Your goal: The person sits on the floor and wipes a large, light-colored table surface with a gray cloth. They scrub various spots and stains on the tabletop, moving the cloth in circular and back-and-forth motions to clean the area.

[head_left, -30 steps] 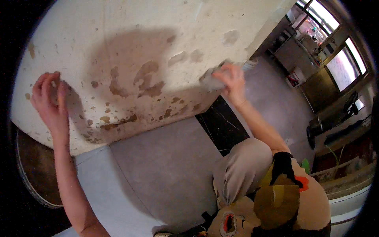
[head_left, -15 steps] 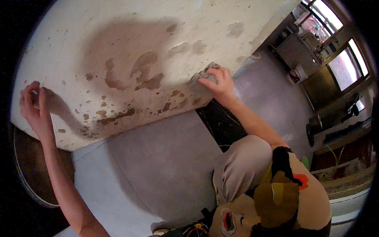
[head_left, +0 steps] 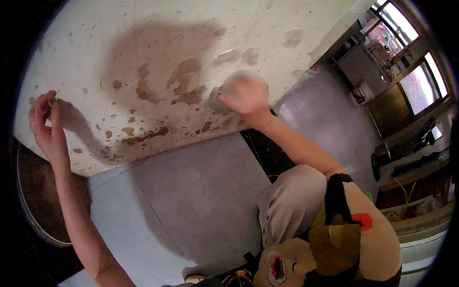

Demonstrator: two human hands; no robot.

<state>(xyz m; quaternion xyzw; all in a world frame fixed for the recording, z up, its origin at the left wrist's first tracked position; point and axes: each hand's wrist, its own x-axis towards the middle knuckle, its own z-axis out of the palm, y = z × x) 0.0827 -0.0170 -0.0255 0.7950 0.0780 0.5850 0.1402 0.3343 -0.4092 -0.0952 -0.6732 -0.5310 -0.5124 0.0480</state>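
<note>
A cream wall [head_left: 158,40] with brown damp-looking blotches and peeled patches fills the upper part of the view. My right hand [head_left: 246,93], partly blurred, is closed over a grey crumpled rag [head_left: 216,101] held against the wall, right of the large blotches. Only the rag's left edge shows past my fingers; the hand hides the rest. At the far left my left hand [head_left: 46,122] is raised with bent fingers apart and nothing visible in them. Its fingertips are at the wall, but I cannot tell whether they touch it.
A round brown container [head_left: 48,201] stands below my left forearm. Grey floor tiles [head_left: 201,191] and a black marble-like strip [head_left: 270,150] lie at the wall's foot. My bent knee [head_left: 291,201] is at lower right. Beyond are a counter [head_left: 361,67] and a window [head_left: 420,83].
My right hand has moved left along the wall with the rag, covering more of it. My left hand has shifted slightly, its fingers a little more spread. The view has turned slightly.
</note>
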